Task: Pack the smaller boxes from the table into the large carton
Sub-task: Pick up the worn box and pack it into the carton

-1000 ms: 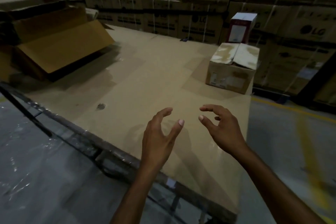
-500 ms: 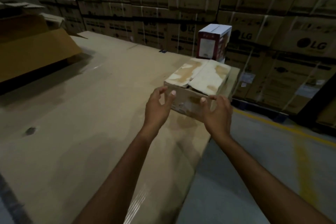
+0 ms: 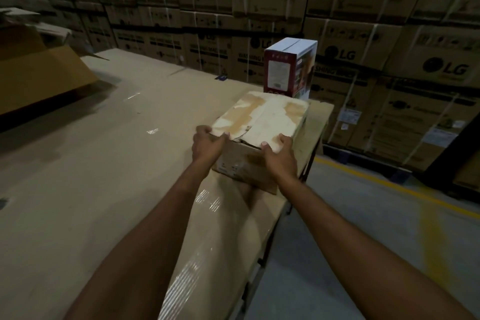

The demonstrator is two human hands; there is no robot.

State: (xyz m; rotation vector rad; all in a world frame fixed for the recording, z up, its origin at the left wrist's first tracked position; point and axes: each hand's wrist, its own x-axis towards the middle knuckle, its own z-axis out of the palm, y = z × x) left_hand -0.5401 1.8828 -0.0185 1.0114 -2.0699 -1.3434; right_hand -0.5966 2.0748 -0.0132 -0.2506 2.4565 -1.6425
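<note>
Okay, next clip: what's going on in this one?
A person grips a worn brown cardboard box with a torn pale top, left hand at its near-left corner, right hand at its near-right edge. It is by the right edge of the cardboard-covered table. A red-and-white printed box stands upright just behind it. The large open brown carton lies far left.

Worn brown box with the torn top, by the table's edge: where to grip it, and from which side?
Probably by its near corners, coming from the person's side, as the left hand and right hand grip it. The worn brown box is wide and lies flat, and its torn top flaps look weak mid-seam.
</note>
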